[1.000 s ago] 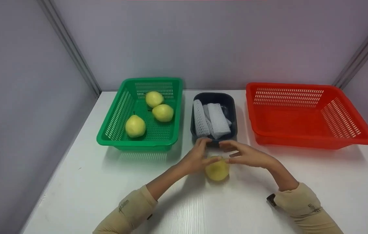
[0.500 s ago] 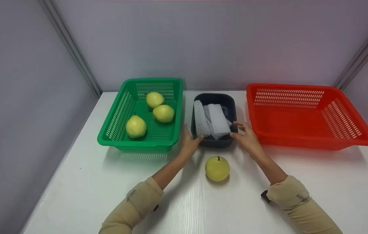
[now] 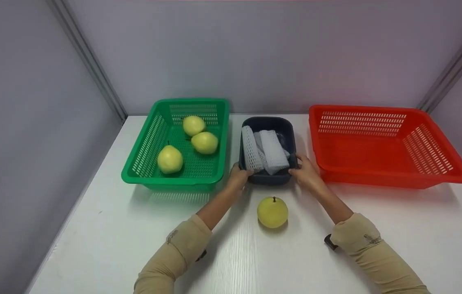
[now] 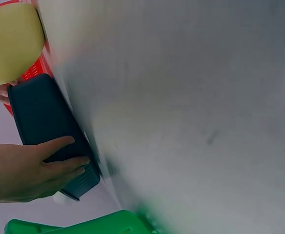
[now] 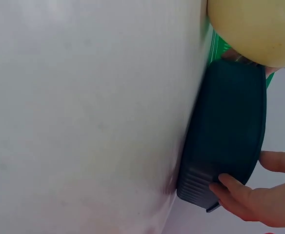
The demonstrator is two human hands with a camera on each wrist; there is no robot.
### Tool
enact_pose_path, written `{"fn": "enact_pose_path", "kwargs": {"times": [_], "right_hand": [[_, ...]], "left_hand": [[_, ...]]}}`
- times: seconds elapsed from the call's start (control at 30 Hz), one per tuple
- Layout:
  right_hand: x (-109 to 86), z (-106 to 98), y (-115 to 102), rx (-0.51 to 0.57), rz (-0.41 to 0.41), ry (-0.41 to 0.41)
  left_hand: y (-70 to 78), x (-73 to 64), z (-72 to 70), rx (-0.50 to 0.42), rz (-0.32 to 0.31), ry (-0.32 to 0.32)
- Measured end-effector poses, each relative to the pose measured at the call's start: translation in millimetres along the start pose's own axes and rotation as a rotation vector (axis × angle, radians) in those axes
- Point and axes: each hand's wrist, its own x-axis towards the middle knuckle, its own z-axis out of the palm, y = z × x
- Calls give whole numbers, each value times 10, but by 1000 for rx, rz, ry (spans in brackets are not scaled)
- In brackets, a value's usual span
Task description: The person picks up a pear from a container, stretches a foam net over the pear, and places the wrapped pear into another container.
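Pale grey panels [image 3: 235,57] walled in the back and sides of the white table [image 3: 239,265] where the person worked. On the person's right sat the widest thing on it, a red plastic basket [image 3: 382,176] with slotted walls. On the left stood a green plastic basket [image 3: 173,180]. Between the two, near the back panel, was the dark blue plastic container [image 3: 271,179], upright, its open top facing up. Two arms in beige sleeves [image 3: 190,241] reached to it from the near side. The left hand [image 3: 237,179] had its grip clamped on the container's near left corner, thumb at the front and fingers along the side; the right hand [image 3: 305,172] held the near right corner likewise, thumb and fingers closed against it. Inside the container lay white foam net sleeves [image 3: 273,149], flattened and partly overlapping. Three yellow pears [image 3: 170,159] rested in the green basket, two of them close together farther back. Another yellow pear [image 3: 272,214] sat alone on the table, just in front of the container and between the forearms, its short dark stem [image 3: 274,199] pointing up.
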Motion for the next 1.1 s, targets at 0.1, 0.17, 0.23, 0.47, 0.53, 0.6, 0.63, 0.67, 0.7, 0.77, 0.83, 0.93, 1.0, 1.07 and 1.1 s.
{"fn": "enact_pose_path", "kwargs": {"times": [0.1, 0.17, 0.23, 0.47, 0.53, 0.6, 0.63, 0.67, 0.7, 0.77, 0.83, 0.93, 1.0, 1.07, 1.1], "right_hand": [[27, -19, 11, -23, -17, -10], [51, -20, 8, -42, -36, -9], [61, -13, -4, -83, -60, 9], [92, 90, -121, -272, -202, 78], [108, 133, -173, -314, -234, 88], [134, 171, -221, -361, -252, 85], [150, 188, -240, -388, -249, 79], [170, 204, -258, -421, -244, 73], [193, 219, -270, -449, -237, 65], [241, 248, -284, -498, -222, 47], [297, 281, -287, -551, -212, 40], [384, 335, -269, -636, -210, 50], [433, 364, -254, -692, -204, 67], [467, 385, -240, -740, -190, 84], [480, 394, -234, -766, -189, 93]], "left_hand": [[-46, 33, 26, -12, 20, 18], [-56, 28, 34, -15, 48, 22], [-61, 23, 33, -20, 72, 20], [-58, 18, 23, -13, 84, 31], [-57, 19, 17, -14, 84, 31], [-62, 22, 14, -15, 86, 33], [-64, 22, 13, -15, 86, 35], [-66, 22, 11, -15, 86, 36], [-67, 20, 11, -15, 86, 39], [-72, 19, 12, -18, 87, 45], [-78, 22, 14, -23, 83, 52], [-85, 25, 22, -35, 83, 59], [-85, 23, 31, -37, 89, 58], [-83, 14, 45, -33, 98, 57], [-81, 11, 52, -31, 107, 54]]}}
